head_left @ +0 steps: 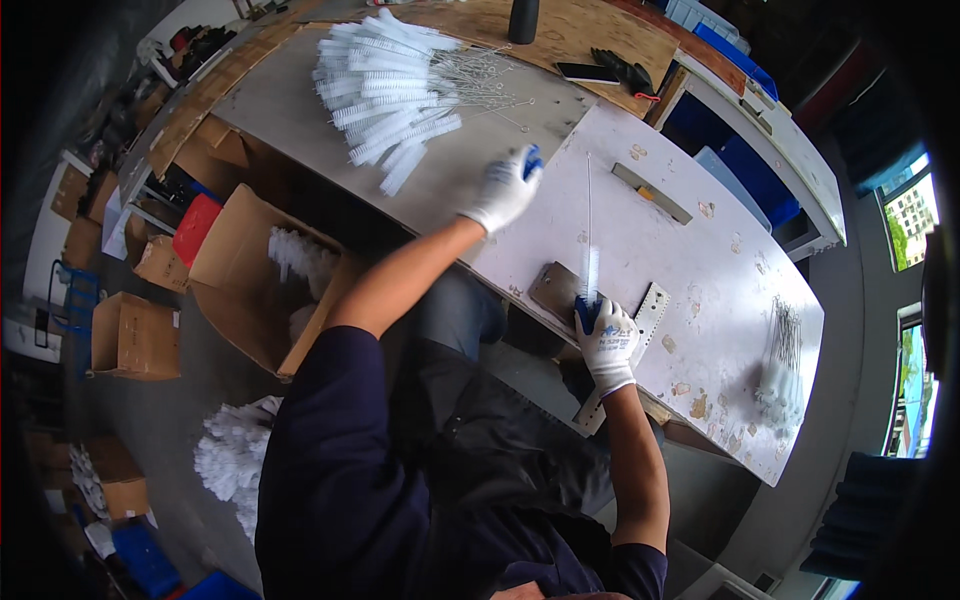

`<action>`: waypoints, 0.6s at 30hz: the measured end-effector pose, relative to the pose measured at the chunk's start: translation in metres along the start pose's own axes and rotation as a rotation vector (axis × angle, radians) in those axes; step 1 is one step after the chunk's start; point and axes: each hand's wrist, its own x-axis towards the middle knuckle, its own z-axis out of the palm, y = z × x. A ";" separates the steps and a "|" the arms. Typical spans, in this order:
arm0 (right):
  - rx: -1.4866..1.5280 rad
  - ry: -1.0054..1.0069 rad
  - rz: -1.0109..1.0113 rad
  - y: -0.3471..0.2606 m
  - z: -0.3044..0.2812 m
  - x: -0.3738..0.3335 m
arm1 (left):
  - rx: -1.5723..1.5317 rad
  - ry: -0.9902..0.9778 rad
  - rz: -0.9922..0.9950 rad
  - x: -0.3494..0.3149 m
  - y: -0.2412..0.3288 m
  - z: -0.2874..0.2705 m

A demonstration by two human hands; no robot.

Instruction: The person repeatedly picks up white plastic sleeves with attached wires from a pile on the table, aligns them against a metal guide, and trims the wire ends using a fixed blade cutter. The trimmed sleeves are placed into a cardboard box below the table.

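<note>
My right hand (607, 342), in a white glove with blue fingertips, is closed on the bristle end of a wire-stemmed brush (591, 268). The brush has white bristles, and its thin bare wire points away across the table. Beside that hand lie a brown-grey metal plate (556, 291) and a perforated metal strip (652, 312). Raised over the table to the left, my left hand (507, 190) wears the same kind of glove; its fingers look curled but are smeared by motion. Beyond it a large pile of white brushes (385, 85) lies fanned out, looped wire ends toward the right.
On the table (530, 245) lie a flat metal bar (651, 192) and a smaller brush bundle (782, 375). A phone (588, 73), dark gloves (627, 72) and a black bottle (523, 20) are at the back. Left of me stands an open carton (235, 270); more white brushes (238, 460) sit low.
</note>
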 end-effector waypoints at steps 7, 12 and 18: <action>0.079 0.110 -0.076 -0.005 -0.003 0.001 | 0.857 0.006 0.106 0.060 -0.132 -0.061; 0.140 0.163 -0.081 -0.001 0.002 0.002 | 1.041 -0.337 0.114 0.088 -0.121 -0.063; 0.270 0.171 0.003 0.007 -0.003 -0.006 | 0.290 -0.268 0.078 0.088 -0.068 -0.050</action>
